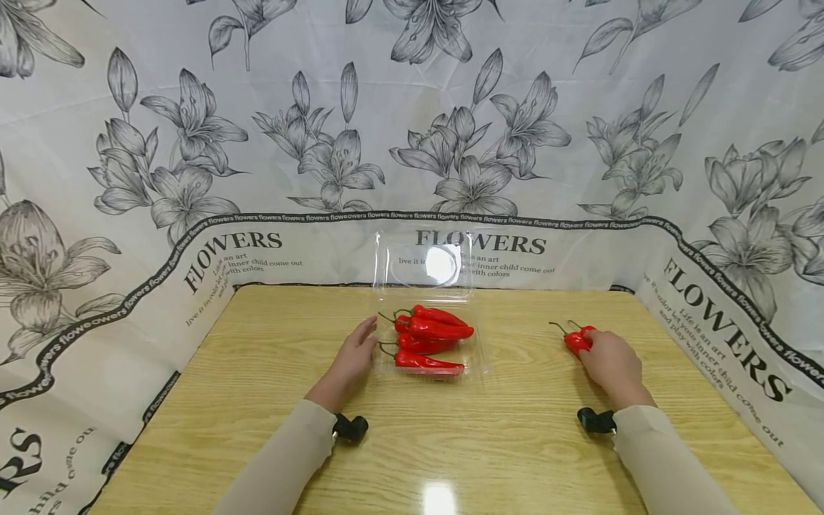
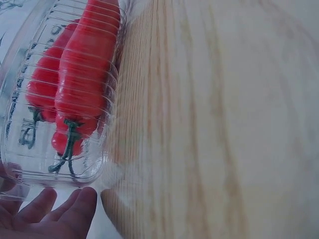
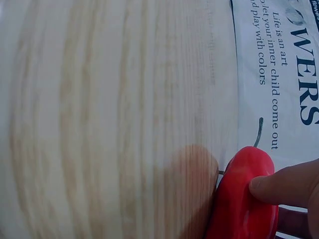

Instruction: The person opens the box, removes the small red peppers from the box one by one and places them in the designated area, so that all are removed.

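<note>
Several glossy red peppers (image 1: pixel 438 325) with green stems lie in a clear plastic clamshell box (image 1: pixel 478 357), its lid raised at the back. My left hand (image 1: pixel 354 354) is at the box's left side, fingers loosely bent. In the left wrist view the fingertips (image 2: pixel 85 199) lie close against the box's end; whether they touch it I cannot tell. Off to the right, my right hand (image 1: pixel 611 363) grips red peppers (image 1: pixel 576 342), with two stems sticking out. In the right wrist view one finger presses on a red pepper (image 3: pixel 244 194); the hand hides part of it.
The box stands on a wood-grain table (image 1: pixel 515 443). Flower-printed cloth (image 1: pixel 335 250) rises behind the table and along both sides. The clear lid (image 1: pixel 425 261) stands upright near the back cloth. Light glares off the lid and the front of the table.
</note>
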The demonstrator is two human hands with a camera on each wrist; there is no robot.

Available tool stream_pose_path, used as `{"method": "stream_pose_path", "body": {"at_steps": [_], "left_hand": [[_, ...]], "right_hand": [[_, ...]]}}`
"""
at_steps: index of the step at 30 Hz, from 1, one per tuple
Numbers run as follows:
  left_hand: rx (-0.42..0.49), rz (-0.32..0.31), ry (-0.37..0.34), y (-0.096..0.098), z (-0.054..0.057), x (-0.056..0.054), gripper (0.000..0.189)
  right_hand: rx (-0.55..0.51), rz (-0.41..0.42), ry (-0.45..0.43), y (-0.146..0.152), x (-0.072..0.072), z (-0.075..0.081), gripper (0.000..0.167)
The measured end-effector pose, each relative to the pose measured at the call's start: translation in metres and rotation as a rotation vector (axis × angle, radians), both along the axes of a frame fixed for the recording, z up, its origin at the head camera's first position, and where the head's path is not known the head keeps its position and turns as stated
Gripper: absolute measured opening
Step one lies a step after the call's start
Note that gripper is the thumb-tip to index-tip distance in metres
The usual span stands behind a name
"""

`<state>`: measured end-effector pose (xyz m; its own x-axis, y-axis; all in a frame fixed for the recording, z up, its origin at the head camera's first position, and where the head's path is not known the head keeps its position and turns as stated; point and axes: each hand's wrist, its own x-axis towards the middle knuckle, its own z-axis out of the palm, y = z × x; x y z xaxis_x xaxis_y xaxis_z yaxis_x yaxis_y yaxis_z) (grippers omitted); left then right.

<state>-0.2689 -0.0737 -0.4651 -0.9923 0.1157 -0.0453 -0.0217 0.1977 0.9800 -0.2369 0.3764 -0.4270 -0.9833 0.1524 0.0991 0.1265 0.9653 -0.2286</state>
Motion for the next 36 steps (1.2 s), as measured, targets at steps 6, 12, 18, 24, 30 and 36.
{"method": "stream_pose_path", "body": {"at_steps": [6, 12, 18, 24, 30, 36], "left_hand": [[-0.002, -0.008, 0.006, -0.001, -0.001, 0.000, 0.049], [-0.006, -0.007, 0.001, 0.000, 0.001, 0.002, 0.049], [0.010, -0.002, -0.015, 0.001, 0.002, 0.003, 0.049], [0.013, -0.001, -0.008, -0.001, 0.002, 0.003, 0.049], [0.009, -0.004, 0.000, -0.002, 0.001, 0.001, 0.049], [0.001, -0.008, -0.004, -0.002, 0.001, 0.001, 0.049]], "right_hand": [[0.006, 0.008, 0.031, 0.003, -0.001, -0.003, 0.040], [0.011, 0.018, 0.056, 0.003, -0.001, -0.005, 0.039], [0.008, 0.017, 0.055, 0.000, 0.001, -0.003, 0.040], [-0.002, 0.030, 0.052, -0.004, 0.003, 0.002, 0.040], [0.004, 0.054, 0.050, -0.008, 0.003, 0.003, 0.044], [0.010, 0.077, 0.049, -0.010, 0.001, -0.001, 0.042]]}}
